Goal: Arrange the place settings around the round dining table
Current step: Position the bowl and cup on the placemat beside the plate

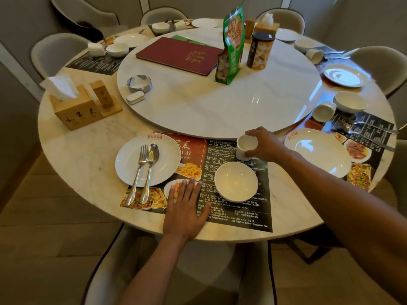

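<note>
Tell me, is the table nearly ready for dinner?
Partly. The other seats already look set, like the plate and bowl at the right. At the near seat, the right hand grips a cup while the left hand rests flat on the placemat. Maybe left: the fork and spoon lie across the near plate.

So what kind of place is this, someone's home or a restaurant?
Most likely a Chinese restaurant's dining room. The round table carries a big turntable with a maroon menu book on it, and each seat has a printed placemat showing dish photos and branch phone numbers.
</note>
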`<state>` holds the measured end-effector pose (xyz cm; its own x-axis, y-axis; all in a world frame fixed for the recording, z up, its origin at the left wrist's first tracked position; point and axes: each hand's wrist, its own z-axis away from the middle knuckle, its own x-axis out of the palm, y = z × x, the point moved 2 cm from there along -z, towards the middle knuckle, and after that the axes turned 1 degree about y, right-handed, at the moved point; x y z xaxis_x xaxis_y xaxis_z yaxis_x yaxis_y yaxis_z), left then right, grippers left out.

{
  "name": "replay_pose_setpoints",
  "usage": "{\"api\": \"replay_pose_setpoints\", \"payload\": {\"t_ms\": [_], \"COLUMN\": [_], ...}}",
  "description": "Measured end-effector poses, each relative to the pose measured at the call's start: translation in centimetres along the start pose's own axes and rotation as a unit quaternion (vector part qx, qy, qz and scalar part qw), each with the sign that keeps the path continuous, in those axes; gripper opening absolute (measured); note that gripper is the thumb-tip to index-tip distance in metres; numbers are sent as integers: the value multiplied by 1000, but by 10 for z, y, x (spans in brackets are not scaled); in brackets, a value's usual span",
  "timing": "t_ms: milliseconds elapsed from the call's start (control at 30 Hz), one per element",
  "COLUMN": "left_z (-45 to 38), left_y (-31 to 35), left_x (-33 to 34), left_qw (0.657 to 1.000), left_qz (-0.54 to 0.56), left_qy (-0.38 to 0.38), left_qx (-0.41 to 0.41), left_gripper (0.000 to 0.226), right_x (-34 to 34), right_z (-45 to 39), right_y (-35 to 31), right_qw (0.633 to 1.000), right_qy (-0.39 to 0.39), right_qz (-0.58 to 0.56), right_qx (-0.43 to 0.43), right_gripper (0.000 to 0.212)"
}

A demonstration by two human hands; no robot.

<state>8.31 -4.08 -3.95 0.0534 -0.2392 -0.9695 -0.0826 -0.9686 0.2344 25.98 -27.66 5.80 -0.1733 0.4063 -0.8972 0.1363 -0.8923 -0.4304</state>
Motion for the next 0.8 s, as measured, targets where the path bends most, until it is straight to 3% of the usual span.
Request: {"api": "replay_pose_setpoints", "payload": {"t_ms": [133, 267, 800], "left_z": [0, 0, 0], "left_y": [0, 1, 1], "left_x": [0, 0, -2], "left_qw": [1000, 1000, 1000], "left_qz": [-3, 1, 2], "left_qy": [8, 10, -8], "left_qx": [-1, 0, -7], "left_gripper": [70, 70, 72], "right_x": [8, 15, 31], "right_z": [10, 24, 28], "right_y": [10, 17, 13], "right_qw": [990, 966, 969], "right_qy": [20, 15, -2], "right_qz": [-136, -252, -248], "right_qx": [30, 60, -1], "right_gripper": [87, 75, 66]}}
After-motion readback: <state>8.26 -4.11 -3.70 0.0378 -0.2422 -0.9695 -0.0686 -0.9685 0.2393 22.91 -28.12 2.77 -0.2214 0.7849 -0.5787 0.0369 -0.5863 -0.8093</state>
